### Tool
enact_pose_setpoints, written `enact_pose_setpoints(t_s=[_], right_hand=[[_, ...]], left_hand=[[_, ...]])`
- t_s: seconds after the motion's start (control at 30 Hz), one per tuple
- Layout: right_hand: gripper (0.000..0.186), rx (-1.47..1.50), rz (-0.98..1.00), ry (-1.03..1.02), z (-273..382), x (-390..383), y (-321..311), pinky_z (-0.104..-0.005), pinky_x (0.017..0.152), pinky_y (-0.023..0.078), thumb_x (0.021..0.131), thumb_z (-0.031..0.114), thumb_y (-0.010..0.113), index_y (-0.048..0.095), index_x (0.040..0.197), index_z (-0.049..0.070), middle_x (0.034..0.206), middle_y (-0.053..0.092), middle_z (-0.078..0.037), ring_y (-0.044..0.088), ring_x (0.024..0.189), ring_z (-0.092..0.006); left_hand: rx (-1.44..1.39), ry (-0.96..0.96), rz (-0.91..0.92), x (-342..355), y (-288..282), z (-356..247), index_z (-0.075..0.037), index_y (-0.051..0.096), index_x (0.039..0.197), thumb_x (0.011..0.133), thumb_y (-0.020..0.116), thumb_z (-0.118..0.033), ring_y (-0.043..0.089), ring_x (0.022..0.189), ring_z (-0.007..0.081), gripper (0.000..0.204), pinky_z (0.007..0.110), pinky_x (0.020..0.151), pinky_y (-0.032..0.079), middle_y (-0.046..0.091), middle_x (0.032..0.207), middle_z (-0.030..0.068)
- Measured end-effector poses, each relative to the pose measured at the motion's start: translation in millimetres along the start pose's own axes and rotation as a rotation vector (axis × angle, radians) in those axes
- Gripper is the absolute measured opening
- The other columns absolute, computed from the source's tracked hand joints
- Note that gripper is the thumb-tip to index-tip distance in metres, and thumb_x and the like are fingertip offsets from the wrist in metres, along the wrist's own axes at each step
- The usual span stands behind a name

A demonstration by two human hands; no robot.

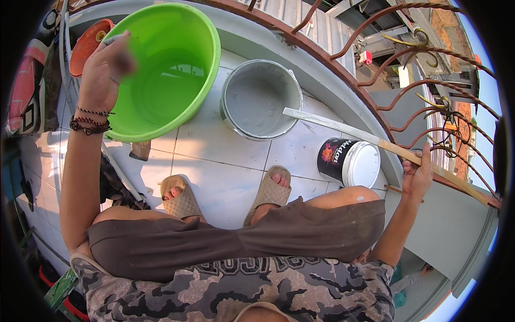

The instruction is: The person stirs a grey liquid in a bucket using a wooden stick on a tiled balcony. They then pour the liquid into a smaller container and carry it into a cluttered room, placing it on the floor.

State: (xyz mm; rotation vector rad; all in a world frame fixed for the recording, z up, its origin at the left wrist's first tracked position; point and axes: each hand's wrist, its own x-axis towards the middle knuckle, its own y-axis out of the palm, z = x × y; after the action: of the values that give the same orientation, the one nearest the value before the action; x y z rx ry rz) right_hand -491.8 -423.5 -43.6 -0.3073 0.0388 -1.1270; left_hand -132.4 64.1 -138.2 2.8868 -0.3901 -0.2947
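Long flat wooden stick (375, 144), paint-coated pale grey along its far half, lying slantwise in the air from the right hand (417, 174) toward the grey-smeared round metal bucket (261, 99), tip hovering at the rim. Right hand closing round the bare wood near the upper end. Probably handling light and stiff, slick where wet; best held on the dry bare wood. Nearer, beige woven slippers (271, 190) resting on glossy white floor tiles (220, 155). Beside them, a black cylindrical paint can with white lid (350, 161) lying on its side. Farther off, left hand (104, 70) raised, blurred, seemingly pinching something small; grip hard to tell. Beyond, a bright green plastic basin (161, 70) holding a little water.
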Motion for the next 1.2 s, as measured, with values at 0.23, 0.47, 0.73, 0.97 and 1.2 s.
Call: enact_pose_setpoints(t_s=[0.23, 0.47, 0.73, 0.97, 1.2], right_hand=[[0.030, 0.082, -0.039, 0.013, 25.3, 2.5, -9.4, -0.0203, 0.039, 0.043, 0.093, 0.030, 0.062, 0.058, 0.082, 0.002, 0.072, 0.063, -0.013, 0.056, 0.048, -0.0139], [0.034, 0.154, 0.059, 0.115, -10.4, -14.1, 54.7, -0.0239, 0.043, 0.045, 0.093, 0.032, 0.061, 0.058, 0.088, -0.001, 0.073, 0.062, -0.016, 0.057, 0.048, -0.0179], [0.035, 0.106, 0.036, 0.118, -57.5, -8.6, 49.4, -0.0231, 0.041, 0.042, 0.093, 0.032, 0.062, 0.057, 0.087, -0.001, 0.073, 0.063, -0.017, 0.057, 0.048, -0.0170], [0.031, 0.016, 0.033, -0.020, 2.5, 3.6, -3.1, -0.0204, 0.040, 0.041, 0.093, 0.030, 0.061, 0.059, 0.083, 0.001, 0.072, 0.063, -0.012, 0.055, 0.047, -0.0134], [0.021, 0.035, -0.002, -0.004, 28.7, 1.7, -8.8, -0.0172, 0.041, 0.040, 0.095, 0.025, 0.060, 0.059, 0.085, 0.006, 0.067, 0.059, -0.006, 0.051, 0.047, -0.0084]], left_hand=[[-0.032, 0.014, 0.016, -2.2, 2.1, -1.5, -0.010, 0.054, 0.095, 0.095, 0.059, -0.021, 0.056, 0.065, 0.0098, 0.012, 0.023, 0.061, 0.046, 0.055, 0.072, -0.0011], [-0.030, -0.003, 0.021, 3.1, -2.7, 1.9, -0.009, 0.055, 0.095, 0.094, 0.060, -0.020, 0.056, 0.066, 0.0105, 0.012, 0.024, 0.061, 0.046, 0.055, 0.073, -0.0010], [-0.027, 0.005, 0.004, 2.7, -4.3, 1.0, -0.010, 0.055, 0.094, 0.095, 0.060, -0.020, 0.056, 0.065, 0.0107, 0.012, 0.024, 0.061, 0.045, 0.055, 0.072, -0.0011], [-0.035, 0.008, 0.028, 1.8, 0.4, 0.0, -0.010, 0.055, 0.095, 0.095, 0.060, -0.021, 0.056, 0.065, 0.0105, 0.012, 0.024, 0.061, 0.045, 0.055, 0.072, -0.0013], [-0.026, 0.007, 0.033, 2.3, -1.3, 0.1, -0.009, 0.055, 0.095, 0.095, 0.060, -0.021, 0.056, 0.065, 0.0105, 0.013, 0.023, 0.061, 0.046, 0.055, 0.073, -0.0012]])
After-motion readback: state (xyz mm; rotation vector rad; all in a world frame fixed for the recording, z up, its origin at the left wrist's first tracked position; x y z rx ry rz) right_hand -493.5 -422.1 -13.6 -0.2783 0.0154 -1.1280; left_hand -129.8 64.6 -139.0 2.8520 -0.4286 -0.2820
